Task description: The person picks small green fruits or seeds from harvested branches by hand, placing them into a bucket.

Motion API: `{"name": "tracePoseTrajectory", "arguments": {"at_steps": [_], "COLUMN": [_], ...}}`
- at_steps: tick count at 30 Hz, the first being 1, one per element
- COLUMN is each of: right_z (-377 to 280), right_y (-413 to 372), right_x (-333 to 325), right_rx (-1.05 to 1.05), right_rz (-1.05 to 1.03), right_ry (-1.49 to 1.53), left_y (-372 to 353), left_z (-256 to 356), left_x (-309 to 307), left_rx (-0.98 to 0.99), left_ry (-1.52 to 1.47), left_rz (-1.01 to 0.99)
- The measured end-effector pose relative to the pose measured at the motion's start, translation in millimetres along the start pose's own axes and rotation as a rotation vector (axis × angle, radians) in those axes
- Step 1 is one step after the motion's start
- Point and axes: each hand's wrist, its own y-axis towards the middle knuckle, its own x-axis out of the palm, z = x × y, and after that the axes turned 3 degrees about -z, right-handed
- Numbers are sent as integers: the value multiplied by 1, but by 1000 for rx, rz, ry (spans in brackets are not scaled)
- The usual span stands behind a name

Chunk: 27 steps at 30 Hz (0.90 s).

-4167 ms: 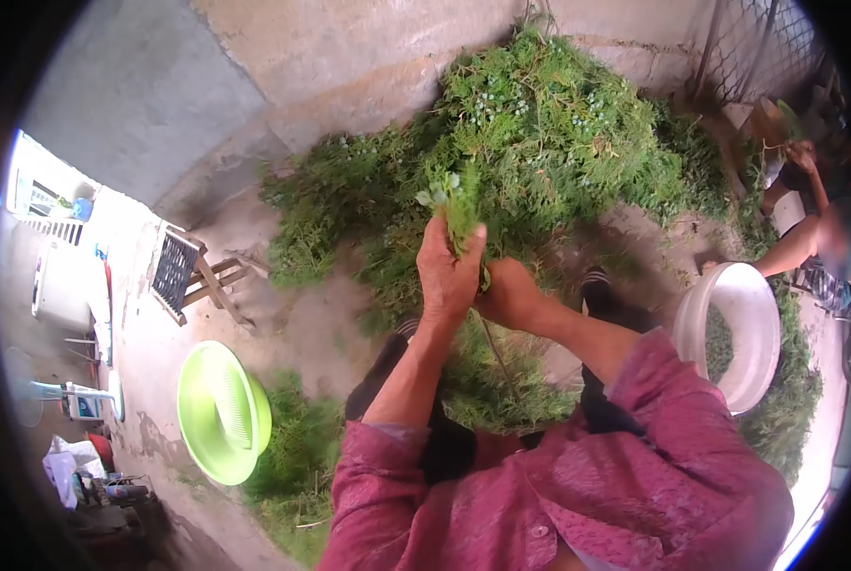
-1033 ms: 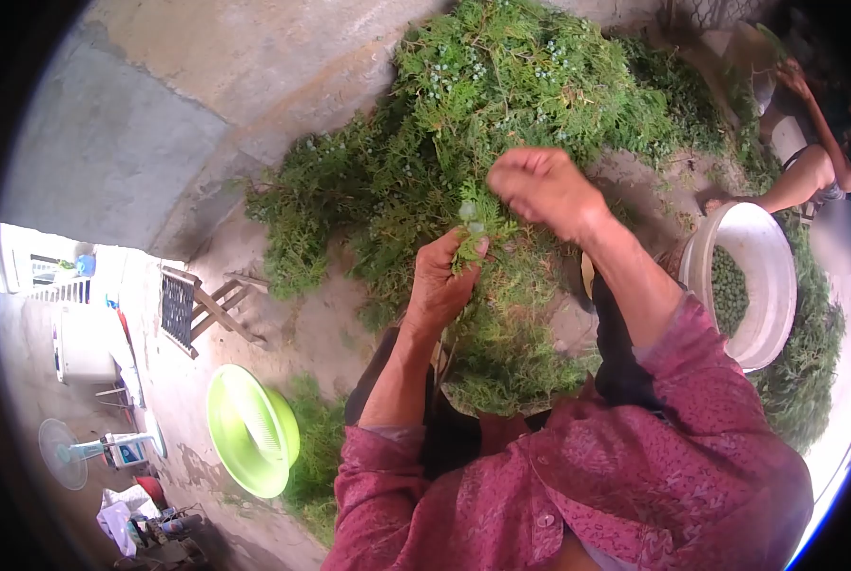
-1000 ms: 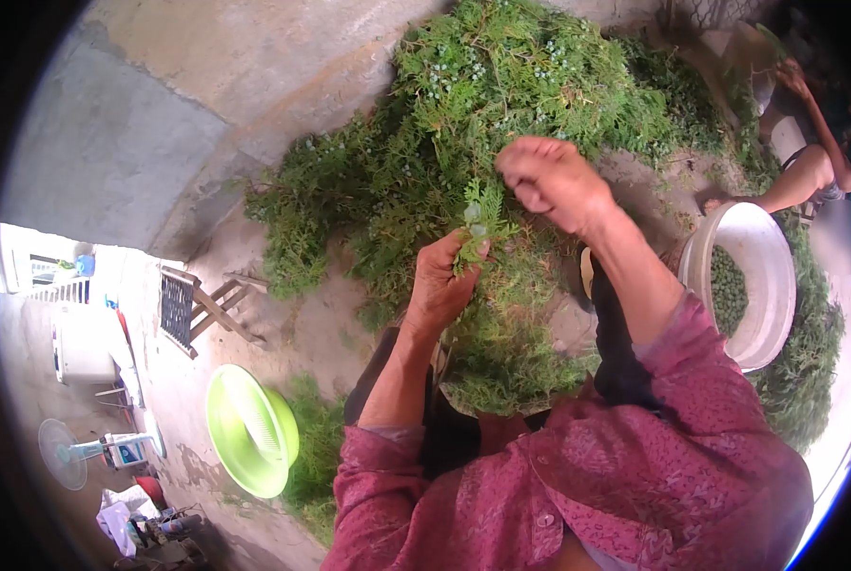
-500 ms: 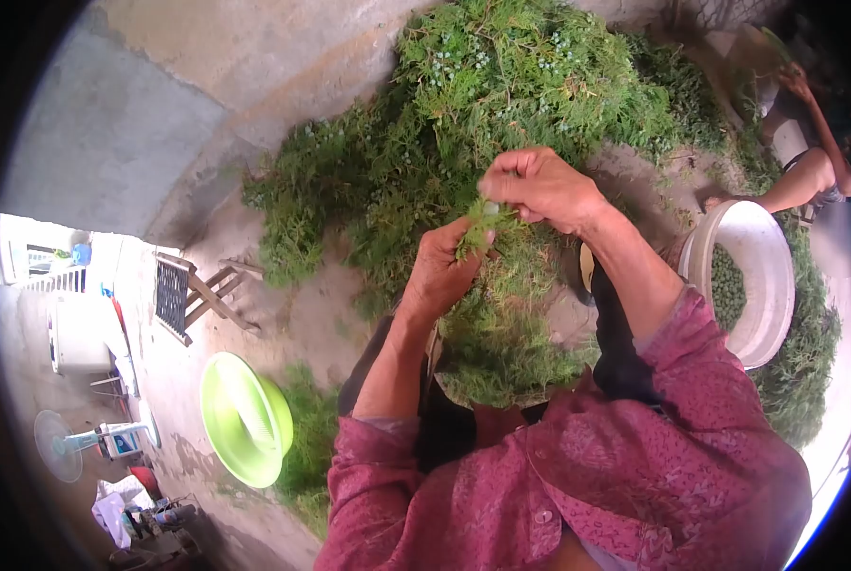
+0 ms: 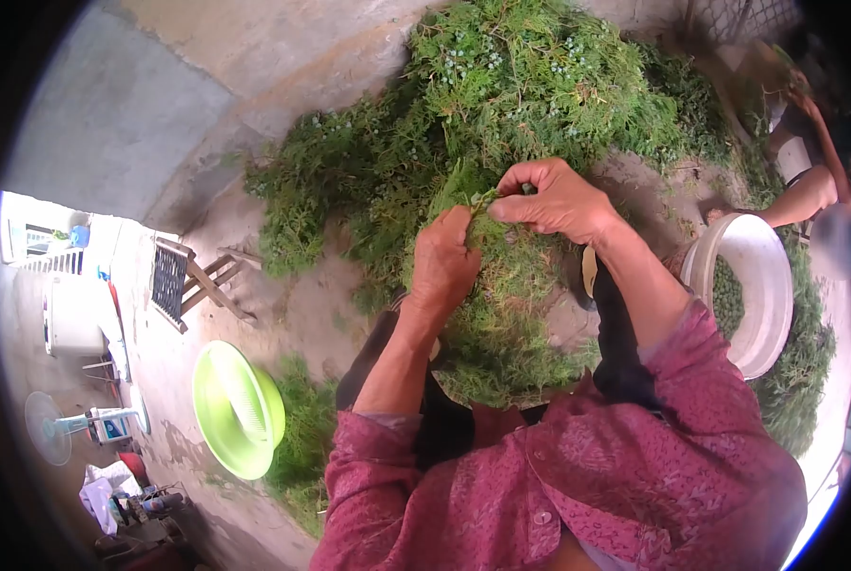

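Observation:
My left hand (image 5: pixel 444 259) is closed around the stem of a small green evergreen sprig (image 5: pixel 480 200) held in front of my body. My right hand (image 5: pixel 560 205) comes in from the right, thumb and index finger pinched at the sprig's other end. Whether a berry sits between those fingertips is too small to tell. Behind both hands rises a large heap of cut evergreen branches (image 5: pixel 530 86), dotted with pale blue-green berries. More loose clippings (image 5: pixel 506 333) lie on the ground beneath my hands, between my legs.
A white bucket (image 5: pixel 768 295) with green berries inside stands at my right. On the left are a lime-green basin (image 5: pixel 216 409), a folding stool (image 5: pixel 197 281) and a fan (image 5: pixel 49 428). Another person's arm (image 5: pixel 820 143) shows at the upper right, near more branches.
My right hand has shifted slightly right and down, and its fingers have moved from above the sprig to its end. My left hand has turned a little, with the sprig still in it.

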Motion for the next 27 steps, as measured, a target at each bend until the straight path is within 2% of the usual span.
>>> {"name": "tracePoseTrajectory", "arguments": {"at_steps": [1,8,10,13,16,18,20,21,25,27], "right_z": [1,5,0,-5,-14,-8,0,3,13,8], "right_y": [1,4,2,-3,-9,-1,7,7,12,11], "right_x": [2,4,-7,-31,-18,-15,-12,-8,-5,-1], "right_rx": [-24,-79,96,-78,-25,-13,139,127,112,73], "right_rz": [22,43,90,-4,13,-19,-40,-50,-182,-64], "right_ry": [-83,-67,199,564,596,477,86,17,-65,-9], "left_y": [0,0,0,-3,-5,-4,-4,-5,-6,-5], "left_z": [-1,2,1,-1,3,7,7,7,6,3], "left_x": [0,0,-1,-2,0,1,2,3,1,2], "left_rx": [4,46,57,75,74,62,83,79,69,67], "left_ry": [28,64,77,127,165,164,198,196,211,189], "left_rz": [-12,-34,-31,-26,-68,-103,-140,-140,-144,-131]}}
